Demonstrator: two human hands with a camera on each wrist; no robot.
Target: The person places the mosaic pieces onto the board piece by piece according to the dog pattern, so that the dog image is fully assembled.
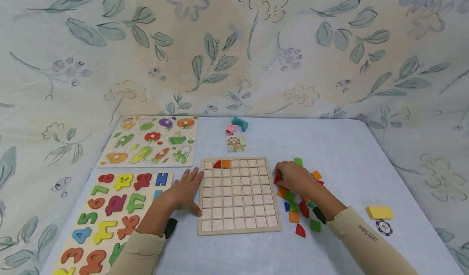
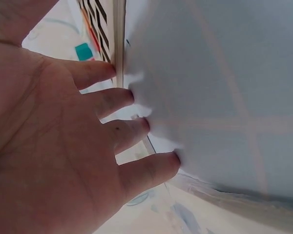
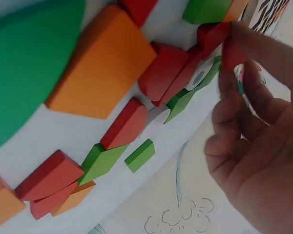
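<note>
A square wooden grid board (image 1: 238, 201) lies mid-table. In its top row sit a red quarter-round piece (image 1: 218, 164) and an orange square piece (image 1: 226, 164), side by side. My left hand (image 1: 186, 191) rests at the board's left edge, fingers spread and straight, holding nothing; the left wrist view shows the palm and fingertips (image 2: 172, 158) down by the tabletop. Right of the board, my right hand (image 1: 294, 178) pinches a red piece (image 3: 234, 54) between thumb and fingers at the near side of a loose pile. Green, orange and red blocks (image 3: 105, 63) lie around it.
Left of the board are a vegetable puzzle (image 1: 170, 145) and a number puzzle (image 1: 106, 191). Behind it lie a picture card (image 1: 236, 143), a pink pig figure (image 1: 230, 129) and a teal piece (image 1: 240, 123). A yellow block (image 1: 379, 212) and a poker chip (image 1: 384, 227) lie far right.
</note>
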